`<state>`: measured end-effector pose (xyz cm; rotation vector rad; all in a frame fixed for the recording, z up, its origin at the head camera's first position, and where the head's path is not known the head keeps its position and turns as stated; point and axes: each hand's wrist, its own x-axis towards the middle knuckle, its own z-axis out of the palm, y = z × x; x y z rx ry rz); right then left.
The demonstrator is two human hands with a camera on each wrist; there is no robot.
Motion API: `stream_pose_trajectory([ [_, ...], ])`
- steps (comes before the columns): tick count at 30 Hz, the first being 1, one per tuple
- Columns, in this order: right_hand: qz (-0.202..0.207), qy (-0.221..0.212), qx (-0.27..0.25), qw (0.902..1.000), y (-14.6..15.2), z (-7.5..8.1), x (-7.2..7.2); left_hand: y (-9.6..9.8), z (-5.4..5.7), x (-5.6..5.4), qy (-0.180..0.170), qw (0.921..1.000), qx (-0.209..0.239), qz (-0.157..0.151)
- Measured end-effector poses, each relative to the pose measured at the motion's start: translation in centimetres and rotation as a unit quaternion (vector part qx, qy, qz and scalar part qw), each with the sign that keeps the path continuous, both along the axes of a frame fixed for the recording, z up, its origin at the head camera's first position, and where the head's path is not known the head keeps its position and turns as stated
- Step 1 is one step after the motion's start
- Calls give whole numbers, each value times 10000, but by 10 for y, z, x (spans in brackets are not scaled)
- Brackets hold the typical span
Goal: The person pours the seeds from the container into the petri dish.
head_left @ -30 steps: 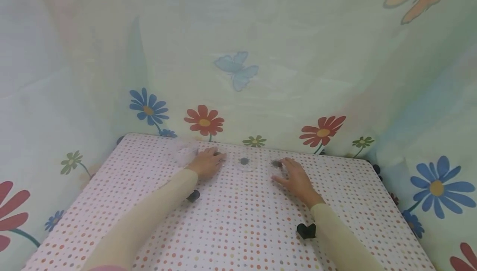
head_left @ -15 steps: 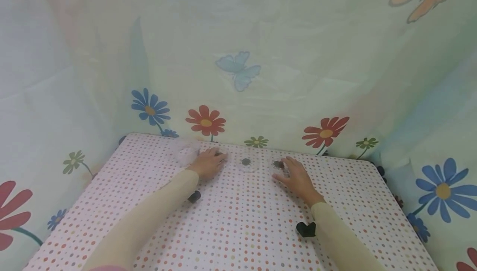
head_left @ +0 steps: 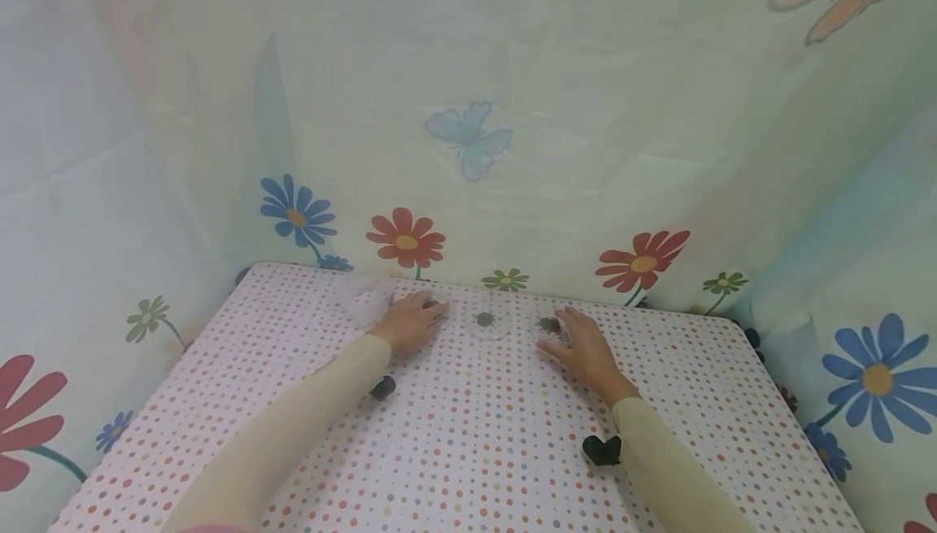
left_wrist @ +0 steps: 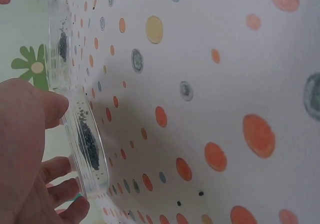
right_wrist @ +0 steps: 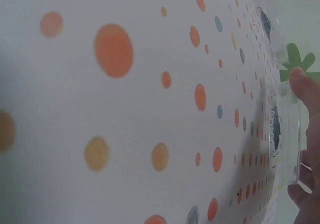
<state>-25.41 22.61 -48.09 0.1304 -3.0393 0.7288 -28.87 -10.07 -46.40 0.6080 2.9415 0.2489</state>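
Three clear petri dishes, each with a dark heap of grains, stand in a row near the far table edge. My left hand (head_left: 410,323) holds the left petri dish (left_wrist: 89,146), thumb on one side and fingers on the other. At the right end of the row, my right hand (head_left: 586,354) grips another petri dish (right_wrist: 276,126) by its sides. Between the hands sits the middle petri dish (head_left: 485,321), untouched in the head view. Grains lie in a dense clump with a few scattered around it.
A clear, rounded item (head_left: 368,305) lies left of my left hand. The table (head_left: 454,435) has a dotted cover, with a few dark specks on it. A flower-printed curtain (head_left: 622,150) rises behind and at both sides. Dark heart-shaped pieces (head_left: 602,451) show by the sleeves.
The head view has shifted very slightly. Both hands and the petri dishes keep their places on the table.
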Motion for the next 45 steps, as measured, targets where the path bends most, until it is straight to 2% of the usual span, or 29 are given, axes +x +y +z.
stream_pose_trajectory([
  [8, 66, 95, -86, 9999, 0, -2, -4, -1, 1, 0, -24, 9999, 99, 40],
  [17, -36, 108, 1, 9999, -4, -2, -9, -2, 1, 1, -14, 9999, 150, -30],
  [24, 11, 165, -62, 9998, -5, -4, -14, -2, -3, -2, 89, 10000, 1, -36],
  [45, 24, 161, -211, 9996, -4, -11, -20, -1, -4, -3, 60, 9999, -20, -97],
])
